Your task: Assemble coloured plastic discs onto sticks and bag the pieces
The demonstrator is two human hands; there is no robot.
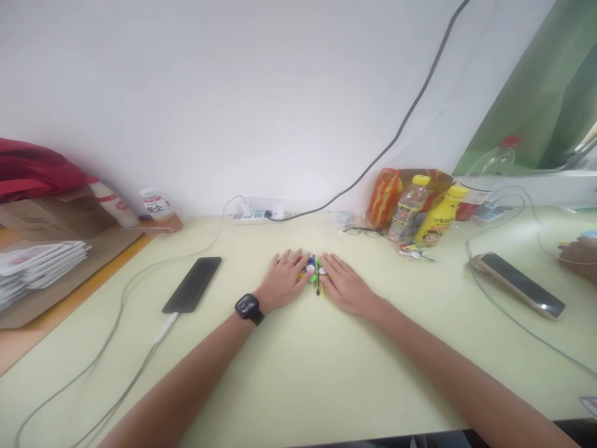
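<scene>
My left hand (283, 280) lies flat on the pale green table (298, 373) with its fingers stretched out, a black watch (249, 308) on its wrist. My right hand (344, 285) lies flat beside it, fingers also extended. Between the two hands sits a small cluster of colourful toy pieces (314, 272), green, yellow, blue and white, touched by the inner edges of both hands. Neither hand grips anything.
A black phone (192, 284) on a white cable lies left. A power strip (254, 214) sits by the wall. Bottles (438, 214) and a snack bag stand back right, beside a second phone (520, 284). Another person's hand (578, 255) shows far right. Boxes and papers (41, 261) are far left.
</scene>
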